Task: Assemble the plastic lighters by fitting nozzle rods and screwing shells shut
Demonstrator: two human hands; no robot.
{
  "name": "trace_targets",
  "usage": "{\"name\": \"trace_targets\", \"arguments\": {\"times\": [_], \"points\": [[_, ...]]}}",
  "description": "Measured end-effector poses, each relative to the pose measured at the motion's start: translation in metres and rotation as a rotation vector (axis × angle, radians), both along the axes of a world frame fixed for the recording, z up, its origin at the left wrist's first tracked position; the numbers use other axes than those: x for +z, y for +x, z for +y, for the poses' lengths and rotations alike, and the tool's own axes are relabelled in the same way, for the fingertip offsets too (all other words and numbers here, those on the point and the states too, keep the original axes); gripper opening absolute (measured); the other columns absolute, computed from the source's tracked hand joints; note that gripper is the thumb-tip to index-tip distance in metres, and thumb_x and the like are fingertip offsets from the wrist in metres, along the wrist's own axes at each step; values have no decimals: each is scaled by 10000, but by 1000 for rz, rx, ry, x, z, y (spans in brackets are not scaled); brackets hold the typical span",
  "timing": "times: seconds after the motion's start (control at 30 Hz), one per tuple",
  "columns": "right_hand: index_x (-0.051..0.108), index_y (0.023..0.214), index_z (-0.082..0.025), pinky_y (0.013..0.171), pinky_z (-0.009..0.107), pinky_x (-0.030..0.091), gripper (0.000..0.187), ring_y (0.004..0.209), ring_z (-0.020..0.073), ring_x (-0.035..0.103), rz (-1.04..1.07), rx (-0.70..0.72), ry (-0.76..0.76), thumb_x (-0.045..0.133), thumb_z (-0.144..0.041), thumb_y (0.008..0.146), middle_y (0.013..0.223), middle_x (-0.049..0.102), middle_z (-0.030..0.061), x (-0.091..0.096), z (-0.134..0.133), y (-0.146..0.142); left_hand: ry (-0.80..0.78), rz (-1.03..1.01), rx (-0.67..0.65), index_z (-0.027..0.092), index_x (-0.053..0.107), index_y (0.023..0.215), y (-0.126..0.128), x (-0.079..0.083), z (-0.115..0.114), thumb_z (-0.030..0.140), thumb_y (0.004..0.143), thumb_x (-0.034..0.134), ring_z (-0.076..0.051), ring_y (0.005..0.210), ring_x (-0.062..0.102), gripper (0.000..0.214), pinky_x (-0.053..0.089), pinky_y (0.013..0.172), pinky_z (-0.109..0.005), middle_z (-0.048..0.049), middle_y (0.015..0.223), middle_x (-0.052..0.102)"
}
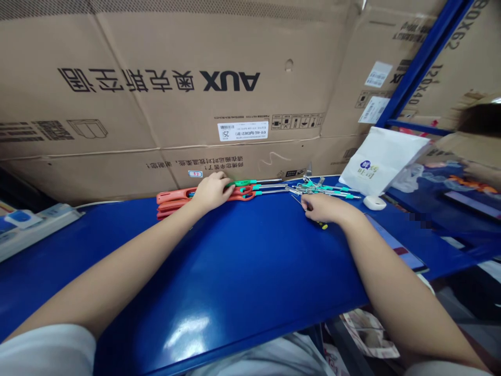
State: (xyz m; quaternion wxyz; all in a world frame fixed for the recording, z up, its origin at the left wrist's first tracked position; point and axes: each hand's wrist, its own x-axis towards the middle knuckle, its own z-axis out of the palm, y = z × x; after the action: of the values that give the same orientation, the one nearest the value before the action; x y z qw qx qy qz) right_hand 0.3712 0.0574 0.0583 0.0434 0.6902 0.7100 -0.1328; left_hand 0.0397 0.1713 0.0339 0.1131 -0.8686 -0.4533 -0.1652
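Note:
A stack of long tools with orange-red handles (168, 197) lies along the back of the blue table, with steel shafts (272, 191) and teal bands pointing right. My left hand (214, 190) lies over the handles, its fingers curled round them beside a green part (243, 183). Thin wire-like metal ends (309, 187) with teal pieces cluster at the right of the stack. Close in front of them, my right hand (323, 208) is closed on a thin metal tool (296, 200). A yellow piece (323, 225) shows under that hand; whether it belongs to the tool I cannot tell.
A large cardboard sheet (156, 120) stands behind the blue table (250, 271). To the right are a white paper bag (376, 162), a small white case (374, 202) and a phone (395, 245). A power strip (35, 230) lies left. A person's head shows at far right.

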Motion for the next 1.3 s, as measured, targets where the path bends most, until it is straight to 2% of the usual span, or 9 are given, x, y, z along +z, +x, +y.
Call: {"name": "trace_targets", "arguments": {"times": [0.1, 0.3, 0.5, 0.63, 0.73, 0.9, 1.1, 1.2, 1.3], "points": [[536, 865, -224, 577, 275, 312, 153, 717, 182, 592, -10, -5, 14, 614, -137, 767, 879, 690, 35, 2, -1, -1, 4, 2, -8, 161, 744, 1172, 2, -1, -7, 433, 999, 456, -311, 1042, 639, 432, 527, 876, -415, -142, 1111, 655], [575, 890, -209, 619, 289, 351, 148, 777, 222, 607, -54, 12, 63, 607, -127, 771, 903, 684, 72, 3, -1, 3, -1, -36, -28, 144, 707, 1227, -12, 6, -22, 391, 988, 451, -317, 1062, 639, 428, 523, 918, -438, -154, 1149, 653], [606, 1133, -172, 973, 380, 426, 244, 1191, 320, 539, -46, 174, 251, 556, -205, 897, 1223, 585, 162, -1, 4, -2, -44, -86, -28, 190, 701, 1171, -68, 9, -52, 395, 947, 495, -289, 1095, 647, 367, 534, 938, -400, -117, 1159, 681], [620, 1094, -184, 1035, 414, 424, 192, 1152, 292, 553, 113, 389, 404, 509, -252, 953, 1178, 603, 134, -8, 2, -22, -87, -85, 17, 197, 711, 1069, -111, 3, -66, 406, 925, 509, -304, 1064, 646, 324, 531, 923, -416, -117, 1087, 695], [631, 1058, -197, 1013, 418, 450, 164, 1130, 277, 562, 221, 512, 440, 508, -254, 965, 1146, 631, 116, -16, -1, -40, -67, -83, 45, 187, 687, 1141, -126, -1, -68, 376, 918, 514, -323, 1152, 612, 339, 506, 983, -447, -140, 1193, 680], [647, 1051, -204, 986, 398, 470, 173, 1101, 252, 579, 281, 616, 403, 491, -242, 986, 1113, 668, 96, -26, -6, -59, -55, -87, 65, 184, 676, 1190, -128, -6, -64, 358, 944, 491, -323, 1165, 611, 354, 498, 989, -465, -142, 1221, 691], [658, 1003, -207, 969, 401, 487, 179, 1068, 246, 595, 315, 632, 395, 483, -240, 985, 1072, 689, 92, -31, -2, -56, -31, -75, 69, 181, 717, 1137, -137, -9, -60, 273, 959, 443, -312, 1090, 644, 339, 512, 930, -451, -143, 1173, 719], [661, 1000, -218, 988, 414, 487, 177, 1068, 250, 608, 346, 614, 433, 488, -249, 986, 1062, 702, 91, -31, -2, -56, 6, -71, 81, 178, 714, 1191, -132, 1, -66, 275, 983, 420, -330, 1048, 649, 373, 506, 889, -470, -163, 1160, 715], [655, 1062, -229, 1020, 419, 480, 175, 1111, 252, 616, 414, 582, 532, 499, -267, 994, 1124, 699, 95, -21, -10, -62, 62, -38, 19, 177, 709, 1214, -107, 18, -89, 331, 1024, 421, -323, 1003, 645, 377, 497, 844, -448, -151, 1067, 720]]}}
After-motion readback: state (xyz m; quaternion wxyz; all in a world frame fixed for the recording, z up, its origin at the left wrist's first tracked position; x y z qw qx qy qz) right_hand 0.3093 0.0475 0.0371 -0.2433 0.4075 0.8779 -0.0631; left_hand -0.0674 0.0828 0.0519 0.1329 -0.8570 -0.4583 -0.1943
